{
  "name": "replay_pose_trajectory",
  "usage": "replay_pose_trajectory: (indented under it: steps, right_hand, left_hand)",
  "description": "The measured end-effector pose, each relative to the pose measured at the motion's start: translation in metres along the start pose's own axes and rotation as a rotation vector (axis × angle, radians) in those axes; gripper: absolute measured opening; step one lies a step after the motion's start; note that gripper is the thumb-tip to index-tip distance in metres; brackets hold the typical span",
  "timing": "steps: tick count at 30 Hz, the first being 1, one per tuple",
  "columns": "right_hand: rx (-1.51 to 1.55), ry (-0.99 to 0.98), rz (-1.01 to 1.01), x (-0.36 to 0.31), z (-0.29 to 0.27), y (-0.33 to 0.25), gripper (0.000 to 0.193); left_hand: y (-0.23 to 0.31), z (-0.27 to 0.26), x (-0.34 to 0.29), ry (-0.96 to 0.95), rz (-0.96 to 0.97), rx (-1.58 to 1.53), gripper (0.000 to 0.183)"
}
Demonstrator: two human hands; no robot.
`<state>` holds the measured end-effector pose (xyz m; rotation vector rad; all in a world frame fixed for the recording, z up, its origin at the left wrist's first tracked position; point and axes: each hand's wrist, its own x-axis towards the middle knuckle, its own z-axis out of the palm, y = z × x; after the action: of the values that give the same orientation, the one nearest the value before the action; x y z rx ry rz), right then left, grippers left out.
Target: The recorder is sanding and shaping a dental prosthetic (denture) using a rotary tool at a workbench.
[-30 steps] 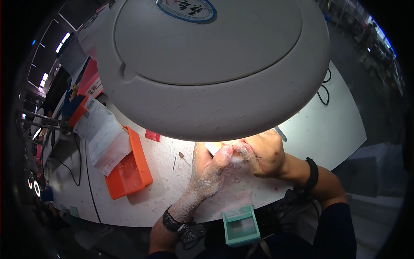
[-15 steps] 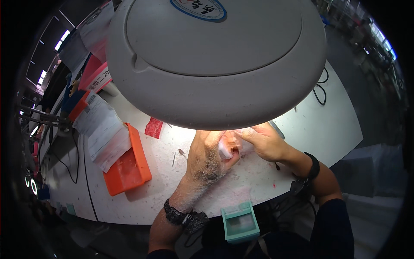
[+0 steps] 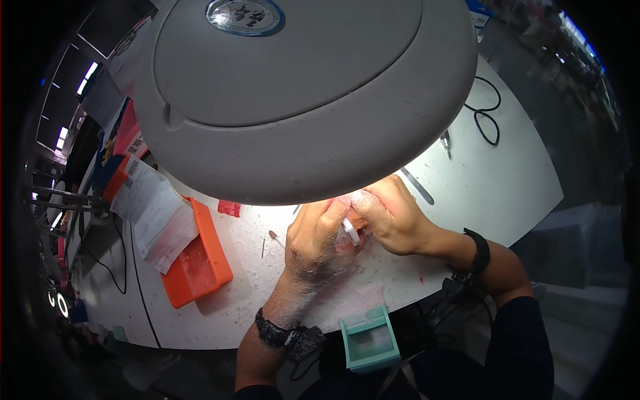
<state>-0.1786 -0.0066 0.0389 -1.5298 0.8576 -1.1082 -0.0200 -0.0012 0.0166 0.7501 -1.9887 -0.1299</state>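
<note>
Under the lamp my two hands meet, both dusted with white powder. My left hand is closed around a small white and pinkish piece, whose white rim shows between the hands. My right hand is closed against the piece's upper right side, its thumb close to my left fingers. The lamp and the fingers hide the fingertips, so what the right hand grips does not show. To the left of my left hand lie a small bur with a rounded brown head and a thin metal pin.
A large grey lamp head hangs over the hands. Papers lean over an orange tray at left. A flat spatula-like tool, metal-tipped tool and black cable lie right. A teal box sits at the near table edge.
The view has shifted, and the lamp head now appears farther left. My right hand has turned and curled closer over the piece. More of the spatula-like tool and the metal-tipped tool shows.
</note>
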Motion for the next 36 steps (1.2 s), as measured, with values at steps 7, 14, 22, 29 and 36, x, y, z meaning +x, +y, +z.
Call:
replay_pose_trajectory:
  steps: [7, 14, 22, 29, 36]
  right_hand:
    - [-0.120, 0.132, -0.058, -0.001, 0.006, 0.006, 0.033]
    - [-0.137, 0.123, -0.049, -0.002, 0.005, -0.003, 0.033]
    - [-0.340, 0.034, -0.348, 0.007, -0.009, 0.004, 0.018]
    - [-0.433, 0.018, -0.481, 0.012, -0.011, -0.001, 0.016]
    - [-0.684, -0.023, -0.456, 0.008, -0.013, 0.010, 0.011]
  left_hand:
    - [0.007, 0.008, 0.002, 0.080, -0.011, 0.046, 0.062]
    - [0.011, 0.008, 0.003, 0.116, -0.007, 0.061, 0.059]
    - [0.004, -0.003, -0.001, -0.103, -0.305, -0.353, 0.086]
    - [0.003, -0.002, -0.001, -0.035, -0.363, -0.244, 0.068]
    - [0.000, -0.004, 0.003, -0.079, -0.173, 0.083, 0.059]
